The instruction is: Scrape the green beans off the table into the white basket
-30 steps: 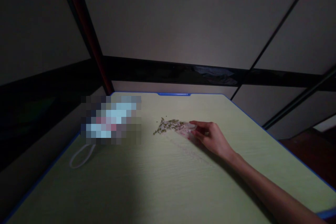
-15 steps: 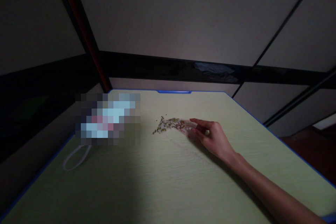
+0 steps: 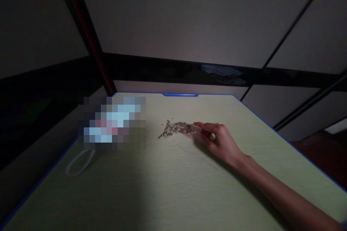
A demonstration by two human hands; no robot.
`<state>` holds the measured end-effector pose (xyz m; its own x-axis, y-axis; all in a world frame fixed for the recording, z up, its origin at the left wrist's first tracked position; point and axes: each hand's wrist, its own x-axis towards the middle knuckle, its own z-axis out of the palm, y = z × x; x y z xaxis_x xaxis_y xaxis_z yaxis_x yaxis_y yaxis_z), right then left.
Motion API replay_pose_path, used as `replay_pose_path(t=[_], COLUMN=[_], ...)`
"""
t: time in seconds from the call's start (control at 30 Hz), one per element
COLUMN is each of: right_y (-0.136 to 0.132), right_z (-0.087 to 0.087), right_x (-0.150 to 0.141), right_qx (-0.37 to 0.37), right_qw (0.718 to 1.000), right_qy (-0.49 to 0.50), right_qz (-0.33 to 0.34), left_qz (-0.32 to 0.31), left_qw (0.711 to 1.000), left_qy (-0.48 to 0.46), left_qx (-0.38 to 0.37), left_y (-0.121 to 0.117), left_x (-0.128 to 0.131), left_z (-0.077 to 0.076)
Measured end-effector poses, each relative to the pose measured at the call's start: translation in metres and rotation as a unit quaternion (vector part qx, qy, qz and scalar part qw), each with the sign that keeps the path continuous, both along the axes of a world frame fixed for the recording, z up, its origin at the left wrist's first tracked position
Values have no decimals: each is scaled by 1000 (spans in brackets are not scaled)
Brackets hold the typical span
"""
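My right hand (image 3: 220,140) reaches in from the lower right, its thumb and fingers closed on the edge of a clear, pink-speckled piece of plastic (image 3: 191,132). Whether this is a bag or a flat sheet I cannot tell. Small greenish-brown grains (image 3: 171,129), like dry beans or seeds, lie at the far end of the plastic from my fingers. Some are scattered on the table (image 3: 162,180) beside it; whether the others are on or inside the plastic is unclear. My left hand does not show.
A blurred-out phone-like object (image 3: 119,117) with a pale strap loop (image 3: 80,164) rests at the table's left side. The table has a blue rim and a blue handle (image 3: 180,95) at its far edge. Behind it stand pale cabinet panels (image 3: 176,18).
My right hand stays closed on the plastic and has shifted very little. The grains keep nearly the same spread, and the whole view has moved slightly.
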<state>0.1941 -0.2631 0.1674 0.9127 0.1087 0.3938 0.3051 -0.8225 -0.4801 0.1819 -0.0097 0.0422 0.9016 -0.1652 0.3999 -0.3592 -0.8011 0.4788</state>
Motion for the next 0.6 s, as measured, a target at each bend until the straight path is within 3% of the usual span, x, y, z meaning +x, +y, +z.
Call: replay_pose_path(t=[0.07, 0.13, 0.17, 0.23, 0.33, 0.43, 0.53, 0.6], right_y=[-1, -1, -2, -2, -3, -4, -5, -5], right_z=[-1, -2, -2, -3, -4, -4, -5, -5], right_x=[0, 0, 0, 0, 0, 0, 0, 1], right_qx=[-15, -25, -31, -48, -74, -92, -111, -121], right_qw=[1000, 999, 999, 997, 996, 994, 991, 989], right_qy=[-16, -29, -34, -42, -46, -51, -59, -63], right_qz=[10, 17, 23, 33, 36, 40, 47, 49], left_qz=[148, 247, 281, 324, 376, 385, 409, 410], left_qw=[988, 965, 954, 940, 922, 918, 905, 902], left_qy=[1, -3, 4, 15, 58, 90, 120, 123], left_qx=[-50, -91, -102, -106, -73, -21, 20, 53], left_y=[7, 15, 19, 25, 31, 37, 40, 38], left_x=[116, 213, 249, 297, 327, 332, 322, 311], left_z=[-19, -49, -66, -97, -128, -144, -148, -140])
